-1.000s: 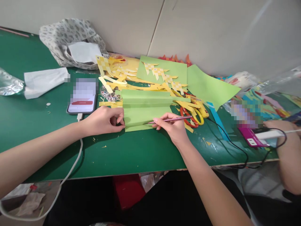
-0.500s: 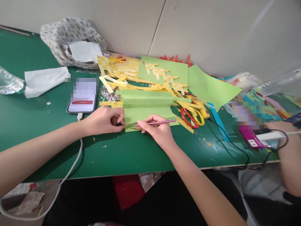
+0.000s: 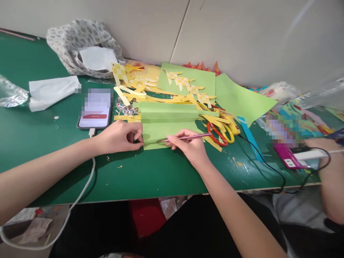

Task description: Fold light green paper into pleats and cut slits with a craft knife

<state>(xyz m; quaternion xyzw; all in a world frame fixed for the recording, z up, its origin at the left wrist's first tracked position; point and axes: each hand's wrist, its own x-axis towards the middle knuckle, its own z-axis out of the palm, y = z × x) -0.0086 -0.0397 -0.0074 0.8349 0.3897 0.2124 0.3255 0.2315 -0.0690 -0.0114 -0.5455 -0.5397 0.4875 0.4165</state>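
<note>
Near the centre of the frame, the left hand (image 3: pixel 119 137) is lying knuckles-up on the green table (image 3: pixel 40 143), its curled fingers pinching the lower left corner of the folded green paper (image 3: pixel 168 123). The right hand (image 3: pixel 189 145), reaching in from the lower right, is gripping a thin pink pen (image 3: pixel 188 137) almost flat, tip on the paper's lower edge. Red and yellow scissors (image 3: pixel 221 132) are lying just right of the paper.
</note>
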